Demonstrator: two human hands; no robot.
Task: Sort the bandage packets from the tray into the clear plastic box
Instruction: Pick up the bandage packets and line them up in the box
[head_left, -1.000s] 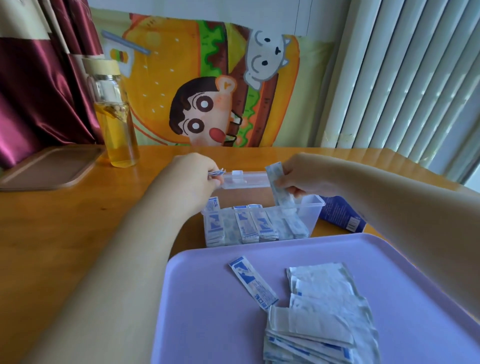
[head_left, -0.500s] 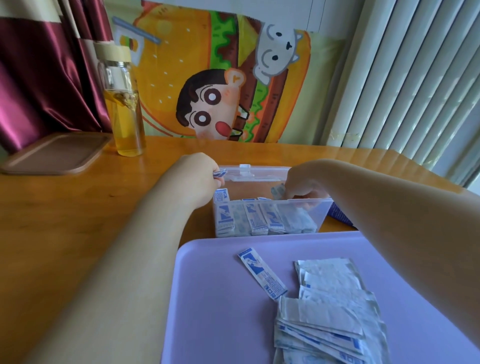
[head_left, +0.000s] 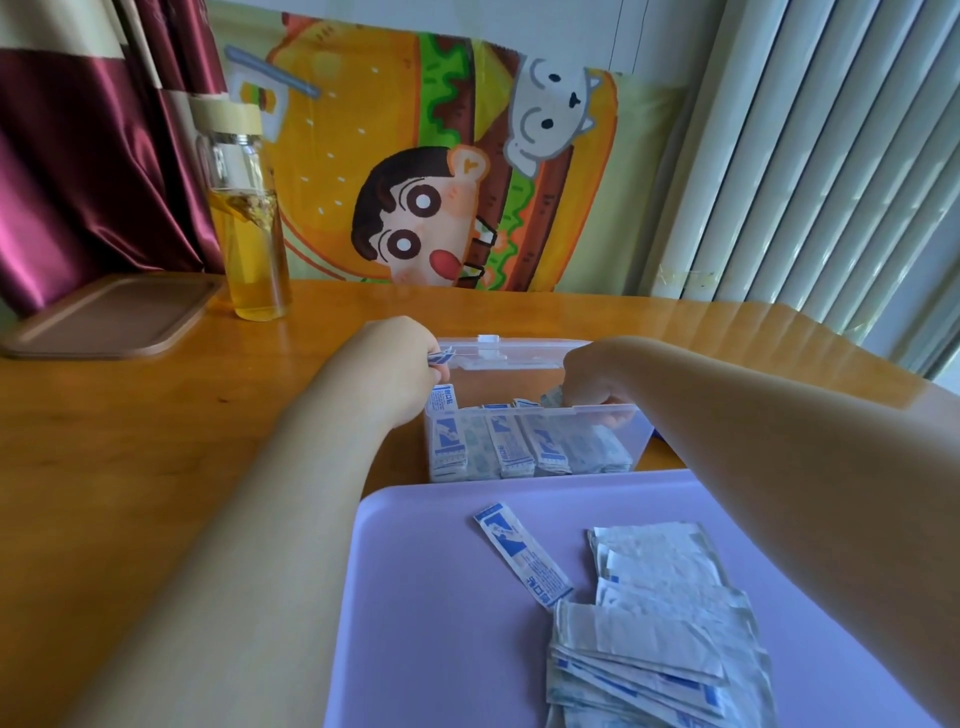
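Inside the clear plastic box (head_left: 640, 434), right hand (head_left: 589, 376) pinches a bandage packet (head_left: 551, 399) into the row; left hand (head_left: 402, 364) pinches spare packets (head_left: 441, 357). Mid-sorting. Next probably: release, then fetch from the tray (head_left: 415, 597) pile (head_left: 660, 623).

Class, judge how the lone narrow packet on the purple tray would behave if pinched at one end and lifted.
The lone packet looks thin and papery, so it would probably droop and feel very light. Lying flat on the smooth tray, it may slide rather than lift when pushed.
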